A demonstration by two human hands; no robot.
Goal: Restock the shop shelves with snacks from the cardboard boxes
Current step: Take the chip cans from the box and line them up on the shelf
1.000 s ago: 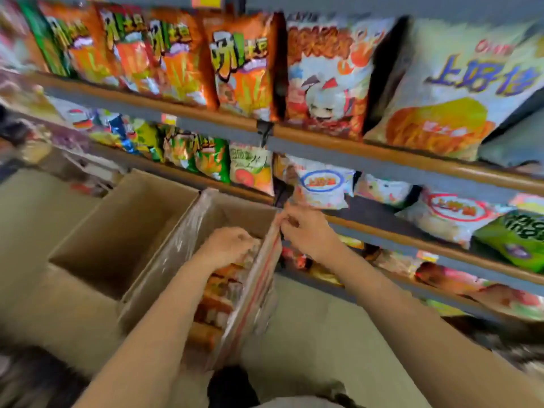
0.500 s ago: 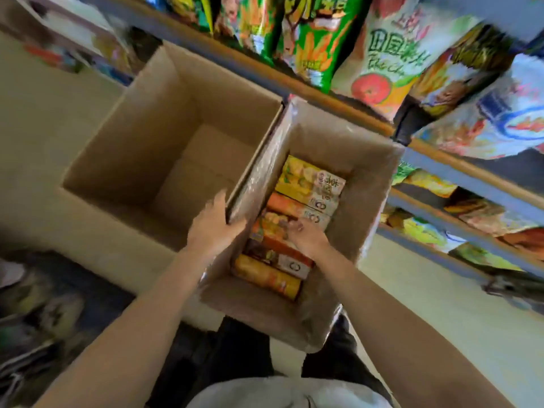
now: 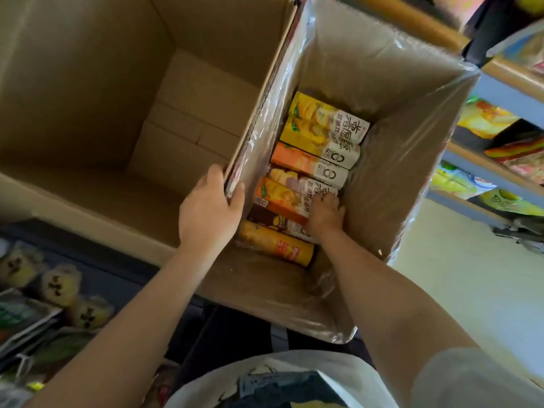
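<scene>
Roughly mid-task, judging by the head view, the only one. The person's left hand [image 3: 210,209] holds the near corner of the plastic-lined box [image 3: 412,184], thumb on the outside, fingers curled over the flap edge, so that grip is clamped on cardboard. The right hand [image 3: 325,212] is down inside the box, fingers lying on the orange carton [image 3: 278,198]; whether that grip has closed round it or just rests there can't be told, fingers partly hidden. The snacks are all in the box bottom: yellow cartons [image 3: 318,128] at the far end, a chip tube [image 3: 276,245] at the near end, approx. six or seven pcs in one layer. The big box [image 3: 88,83] to the left looks emptied. Shelves [image 3: 506,92] on the right already carry bags. Left to do, prob.: lift out the last layer and shelve it.
</scene>
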